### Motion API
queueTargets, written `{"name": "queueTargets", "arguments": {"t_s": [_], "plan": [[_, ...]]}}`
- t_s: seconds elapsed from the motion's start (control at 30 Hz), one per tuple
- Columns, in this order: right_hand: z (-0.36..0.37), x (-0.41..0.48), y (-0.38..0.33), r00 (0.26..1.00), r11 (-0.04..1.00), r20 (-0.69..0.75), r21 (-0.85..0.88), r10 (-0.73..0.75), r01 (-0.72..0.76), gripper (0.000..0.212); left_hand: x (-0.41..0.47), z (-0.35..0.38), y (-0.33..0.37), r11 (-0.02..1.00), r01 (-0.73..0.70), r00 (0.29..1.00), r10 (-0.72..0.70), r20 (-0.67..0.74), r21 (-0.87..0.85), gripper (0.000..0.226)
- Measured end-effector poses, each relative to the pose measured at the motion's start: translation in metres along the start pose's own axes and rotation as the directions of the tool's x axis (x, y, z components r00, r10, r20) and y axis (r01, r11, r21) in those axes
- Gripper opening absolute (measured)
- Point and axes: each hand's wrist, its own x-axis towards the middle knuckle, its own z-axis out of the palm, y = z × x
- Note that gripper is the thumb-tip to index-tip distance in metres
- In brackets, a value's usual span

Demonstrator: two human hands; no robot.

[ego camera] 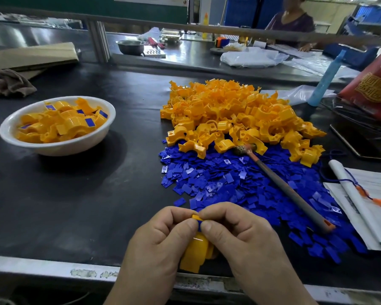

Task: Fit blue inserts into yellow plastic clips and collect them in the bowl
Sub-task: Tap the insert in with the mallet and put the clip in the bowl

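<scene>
At the far left a white round bowl point(59, 149) sits on the dark bench, well apart from the hands and already partly filled with yellow clips that show blue faces.

Near the bench's front edge the left hand point(161, 241) has its fingers curled round a curved yellow plastic clip point(196, 254), thumb and forefinger closing on the clip's upper end. A small flat blue insert point(199, 223) lies right at that end, mostly hidden between the thumbs. The right hand point(235, 234) pinches it tightly, thumb against forefinger, touching the left thumb. Whether the insert is fully seated cannot be told.

The step in hand looks like the fitting itself — pressing the insert into its seat on the clip. The next move probably calls for a firm, square thumb push until the blue face sits flush, then a carry leftward to drop the clip in the bowl.

Beyond the hands and to the right, a heap of loose yellow clips point(240, 113) borders a spread of loose blue inserts point(207, 183) — both within easy reach. A long grey-handled tool point(288, 190) lies across the blue pieces.
</scene>
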Motion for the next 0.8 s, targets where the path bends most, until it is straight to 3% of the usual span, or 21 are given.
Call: {"name": "queueTargets", "arguments": {"t_s": [0.1,0.17,0.23,0.33,0.43,0.57,0.67,0.8], "plan": [[-0.007,0.002,0.002,0.999,0.969,0.035,-0.241,-0.036,0.043,0.019,0.005,-0.007,0.003,0.997,0.011,1.0,-0.009,-0.029,0.075,0.018],[-0.024,0.005,0.008,0.972,0.836,-0.101,-0.534,-0.213,0.128,0.03,0.015,-0.02,0.002,0.985,0.02,0.995,-0.003,-0.1,0.171,0.005],[-0.051,0.009,0.016,0.907,0.639,-0.213,-0.765,-0.364,0.078,0.037,0.025,-0.035,-0.001,0.946,0.023,0.989,0.026,-0.148,0.325,0.015],[-0.086,0.02,0.028,0.931,0.391,-0.287,-0.902,-0.224,-0.184,0.045,0.033,-0.046,-0.003,0.826,0.016,0.985,0.084,-0.15,0.564,0.014],[-0.101,0.03,0.04,0.953,0.197,-0.29,-0.943,-0.092,-0.268,0.051,0.035,-0.045,-0.004,0.694,-0.061,0.97,0.21,-0.121,0.717,0.017],[-0.111,0.045,0.043,0.953,0.145,-0.29,-0.951,-0.091,-0.275,0.046,0.025,-0.047,-0.006,0.555,-0.033,0.957,0.257,-0.133,0.831,0.075],[-0.119,0.052,0.046,0.957,0.145,-0.288,-0.948,-0.023,-0.282,0.041,0.019,-0.047,-0.005,0.465,-0.031,0.964,0.247,-0.096,0.885,0.069],[-0.123,0.052,0.047,0.961,0.199,-0.276,-0.942,0.002,-0.271,0.032,0.022,-0.045,-0.006,0.427,-0.046,0.963,0.259,-0.073,0.903,0.054]]}}
